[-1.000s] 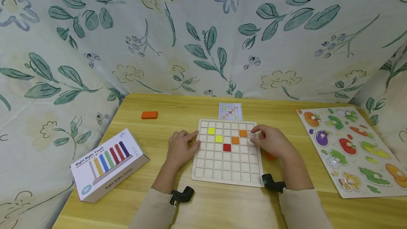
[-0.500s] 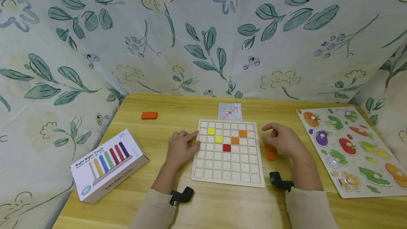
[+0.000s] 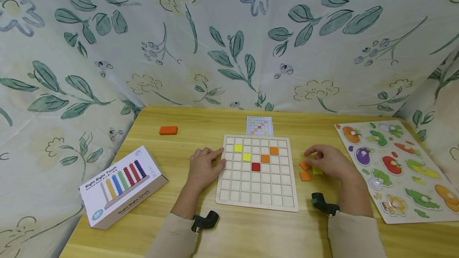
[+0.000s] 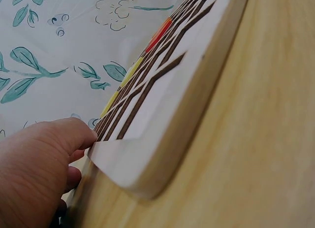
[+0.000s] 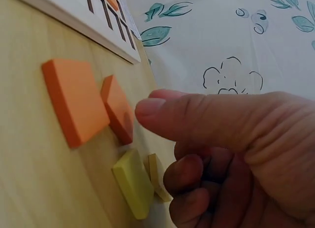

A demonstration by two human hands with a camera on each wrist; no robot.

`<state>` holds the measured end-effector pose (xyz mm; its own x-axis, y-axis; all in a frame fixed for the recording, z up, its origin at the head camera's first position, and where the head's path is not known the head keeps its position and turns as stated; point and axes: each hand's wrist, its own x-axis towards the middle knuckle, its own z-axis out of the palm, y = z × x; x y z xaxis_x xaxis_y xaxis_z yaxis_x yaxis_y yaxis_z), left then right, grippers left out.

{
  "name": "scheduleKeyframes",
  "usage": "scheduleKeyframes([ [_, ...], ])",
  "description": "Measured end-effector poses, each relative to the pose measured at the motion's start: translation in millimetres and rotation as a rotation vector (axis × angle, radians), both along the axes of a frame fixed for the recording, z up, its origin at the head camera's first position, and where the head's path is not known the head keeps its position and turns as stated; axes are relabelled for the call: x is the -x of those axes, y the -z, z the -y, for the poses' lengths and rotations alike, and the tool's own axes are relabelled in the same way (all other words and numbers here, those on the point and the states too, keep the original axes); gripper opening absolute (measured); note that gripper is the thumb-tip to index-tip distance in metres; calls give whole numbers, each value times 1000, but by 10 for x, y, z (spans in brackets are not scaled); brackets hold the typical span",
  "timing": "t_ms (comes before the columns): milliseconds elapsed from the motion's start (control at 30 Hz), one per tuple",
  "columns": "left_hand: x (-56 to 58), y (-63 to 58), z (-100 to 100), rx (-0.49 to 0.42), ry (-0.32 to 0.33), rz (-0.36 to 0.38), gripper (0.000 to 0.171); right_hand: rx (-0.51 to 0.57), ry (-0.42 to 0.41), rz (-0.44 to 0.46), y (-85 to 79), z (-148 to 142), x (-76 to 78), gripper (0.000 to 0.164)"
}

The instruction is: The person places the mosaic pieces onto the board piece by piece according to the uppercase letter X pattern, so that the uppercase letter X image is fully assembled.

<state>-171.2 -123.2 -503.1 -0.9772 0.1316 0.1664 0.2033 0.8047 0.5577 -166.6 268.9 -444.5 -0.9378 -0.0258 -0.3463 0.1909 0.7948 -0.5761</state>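
My left hand [image 3: 206,166] touches the left edge of a wooden grid board [image 3: 256,200] with thumb and forefinger. On the board, two yellow tiles [image 3: 246,157], one red tile [image 3: 255,167] and two orange tiles [image 3: 265,158] form slanting lines. Off its right side, my right hand [image 3: 328,160] hovers over loose square tiles, nothing visible in its grasp. In the right wrist view the thumb tip is close beside one orange tile [image 5: 118,110], with another orange tile [image 5: 76,102] to the left. Two yellow tiles [image 5: 134,183] lie below the thumb, near the bent lower fingers.
A printed grid card [image 3: 259,126] lies behind the board. An orange-red block [image 3: 168,130] sits at the back left, and a white bead-toy box [image 3: 123,186] stands in front of it. A vegetable puzzle board [image 3: 398,170] occupies the right side. Floral cloth [image 3: 229,43] hangs behind the table.
My right hand has moved right, from the board's right edge to the loose tiles, uncovering orange and yellow ones. The left hand and the tiles on the board have stayed put.
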Motion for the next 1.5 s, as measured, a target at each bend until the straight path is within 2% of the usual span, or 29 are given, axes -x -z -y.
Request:
scheduleKeyframes([
  [267, 0, 7, 1, 0, 0, -6, 42, 14, -23, 84, 5, -29, -38, 31],
  [367, 0, 9, 2, -2, 1, -4, 42, 0, -36, 75, 42, -33, -21, 31],
  [533, -2, 11, 1, -1, 0, 0, 42, -26, -10, 57, 74, -10, 9, 35],
  [833, -4, 1, -4, -8, 2, -1, 42, -51, 5, 59, 56, -9, 18, 37],
  [1500, -5, 6, -3, 1, -1, -7, 42, -34, 13, 96, 50, 34, 22, 37],
])
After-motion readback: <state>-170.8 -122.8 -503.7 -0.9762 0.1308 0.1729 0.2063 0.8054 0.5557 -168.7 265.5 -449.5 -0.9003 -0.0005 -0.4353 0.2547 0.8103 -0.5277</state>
